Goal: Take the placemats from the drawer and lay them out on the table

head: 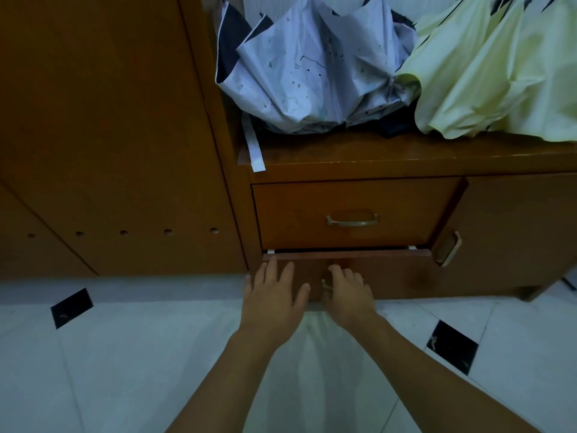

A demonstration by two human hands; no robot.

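Orange-brown wood drawer [393, 273], pale blue speckled umbrella [312, 73], pale yellow umbrella [499, 73], white floor tiles [125, 370] w/ black diamonds.

- lower drawer [390, 273] front: right half bare, left half covered by both hands [274, 295]
- thin dark gap above lower drawer, under upper drawer [343, 214], too narrow for fingers
- right of lower drawer: cabinet door [515, 232] ajar, handle [448, 248] juts close
- below lower drawer: floor [93, 370] open
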